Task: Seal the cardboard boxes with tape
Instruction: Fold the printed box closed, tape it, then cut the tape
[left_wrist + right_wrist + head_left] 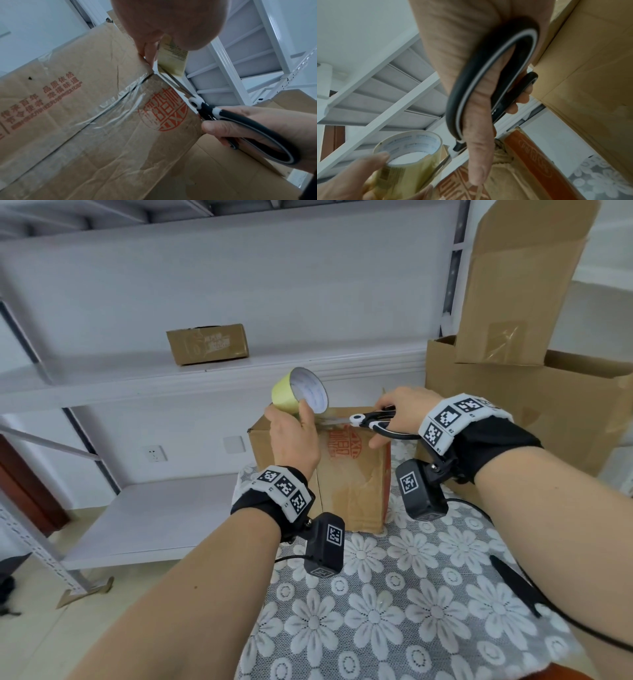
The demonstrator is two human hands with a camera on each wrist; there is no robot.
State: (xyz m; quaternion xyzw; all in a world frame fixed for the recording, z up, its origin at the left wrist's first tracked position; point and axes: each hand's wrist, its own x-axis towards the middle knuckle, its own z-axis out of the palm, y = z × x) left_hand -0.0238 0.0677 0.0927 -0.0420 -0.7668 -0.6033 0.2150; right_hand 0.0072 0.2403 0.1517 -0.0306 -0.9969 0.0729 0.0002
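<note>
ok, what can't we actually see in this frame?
- Box top seam: in the head view the left hand and tape roll cover the box top.
- Scissors blade tips: hidden behind the tape strip in the left wrist view.
- Right hand fingers: blurred in the right wrist view.

Both my arms reach out in the middle of the picture. My left hand (pixel 294 436) curls around the tape roll (pixel 301 392), thumb up. My right hand (pixel 404 412) has its fingers through the scissors (pixel 373 422), pointing left.
</note>
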